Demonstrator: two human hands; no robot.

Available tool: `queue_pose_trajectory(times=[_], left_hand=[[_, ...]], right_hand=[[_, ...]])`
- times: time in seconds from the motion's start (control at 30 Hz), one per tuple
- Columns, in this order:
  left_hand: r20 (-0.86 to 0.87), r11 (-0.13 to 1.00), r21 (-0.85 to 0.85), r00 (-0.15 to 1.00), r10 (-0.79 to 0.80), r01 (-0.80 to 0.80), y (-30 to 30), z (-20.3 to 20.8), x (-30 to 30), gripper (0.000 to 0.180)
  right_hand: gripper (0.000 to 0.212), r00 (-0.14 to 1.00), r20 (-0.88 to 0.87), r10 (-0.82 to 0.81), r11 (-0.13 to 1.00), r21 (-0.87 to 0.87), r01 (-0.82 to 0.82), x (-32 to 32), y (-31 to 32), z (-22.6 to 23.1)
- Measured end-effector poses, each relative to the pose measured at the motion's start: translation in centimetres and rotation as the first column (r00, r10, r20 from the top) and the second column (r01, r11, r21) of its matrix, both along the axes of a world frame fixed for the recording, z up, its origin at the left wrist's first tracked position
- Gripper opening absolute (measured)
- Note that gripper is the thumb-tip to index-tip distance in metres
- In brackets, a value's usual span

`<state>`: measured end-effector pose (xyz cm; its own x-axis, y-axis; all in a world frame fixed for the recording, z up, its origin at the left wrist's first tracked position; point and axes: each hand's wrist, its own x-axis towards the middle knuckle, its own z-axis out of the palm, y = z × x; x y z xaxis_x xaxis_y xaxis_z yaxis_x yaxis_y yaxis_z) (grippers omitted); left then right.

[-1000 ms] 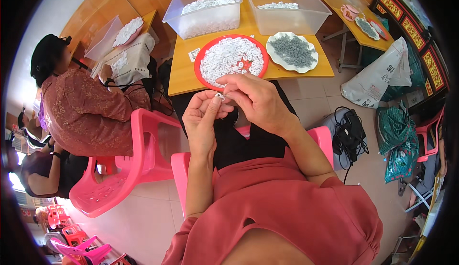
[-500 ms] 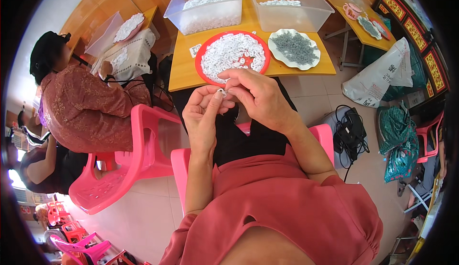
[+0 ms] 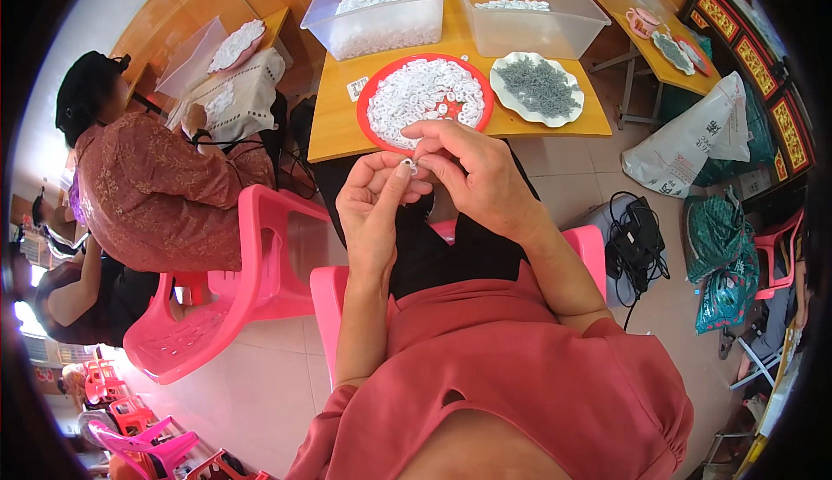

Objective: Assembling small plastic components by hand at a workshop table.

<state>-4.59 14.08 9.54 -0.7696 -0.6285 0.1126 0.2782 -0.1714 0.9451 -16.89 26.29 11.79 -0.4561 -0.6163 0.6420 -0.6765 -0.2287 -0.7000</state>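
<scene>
Over my lap, just off the table's near edge, my left hand (image 3: pixel 374 198) pinches a small white plastic ring (image 3: pixel 410 166) between thumb and forefinger. My right hand (image 3: pixel 477 177) comes in from the right with thumb and forefinger closed at the ring. Whether a tiny part sits between those right fingertips is hidden. Just beyond my hands is a round red tray (image 3: pixel 364 120) heaped with similar white plastic pieces (image 3: pixel 416 94). To its right stands a white scalloped plate (image 3: pixel 568 116) piled with small grey pieces (image 3: pixel 537 86).
Two clear plastic bins (image 3: pixel 373 25) with white pieces stand at the back of the wooden table (image 3: pixel 338 138). A pink chair (image 3: pixel 251 281) and a seated person (image 3: pixel 165 185) are at left. Sacks (image 3: pixel 693 138) and a black cable bundle (image 3: pixel 637 233) lie at right.
The view has shifted slightly. Both hands stay together at the white ring, which shows a little more clearly between the fingertips now.
</scene>
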Motion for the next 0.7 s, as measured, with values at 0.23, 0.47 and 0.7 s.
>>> queue_pose_trajectory(times=[0.23,0.47,0.7], left_hand=[[0.002,1.000,0.003,1.000,0.016,-0.016,0.00,-0.18,0.03,0.017],[0.004,1.000,0.006,1.000,0.017,-0.017,0.02,-0.30,0.04,0.016],[0.006,0.995,-0.092,0.999,0.047,-0.046,0.57,-0.26,-0.01,0.014]], right_hand=[[0.029,1.000,-0.029,-0.001,1.000,-0.012,0.000,-0.02,-0.12,-0.23],[0.028,0.999,-0.039,0.005,1.000,-0.001,-0.005,0.05,0.00,-0.10],[0.028,0.990,-0.137,-0.016,0.999,0.031,0.020,-0.09,0.11,-0.07]])
